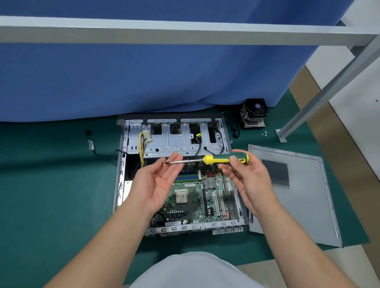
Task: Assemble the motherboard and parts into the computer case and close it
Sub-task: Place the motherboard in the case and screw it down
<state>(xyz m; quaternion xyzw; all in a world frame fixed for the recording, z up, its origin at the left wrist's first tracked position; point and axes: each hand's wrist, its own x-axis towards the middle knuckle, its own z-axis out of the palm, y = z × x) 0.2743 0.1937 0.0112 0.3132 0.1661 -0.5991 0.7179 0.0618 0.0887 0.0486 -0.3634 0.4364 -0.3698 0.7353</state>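
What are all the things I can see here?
Computer case: one, grey metal, open, lying on the green mat.
Motherboard: one, green, inside the case.
Side panel: one, grey, flat on the mat right of the case.
Cooler fan: one, black and silver, behind the case by the curtain.
Screws: a few, tiny, silver, near the fan.
Screwdriver: one, green and yellow handle, held above the case.
Curtain: one, blue, behind.
Mat: one, green, on the floor.
Left hand: palm up, fingertips at the screwdriver's tip.
Right hand: grips the handle.
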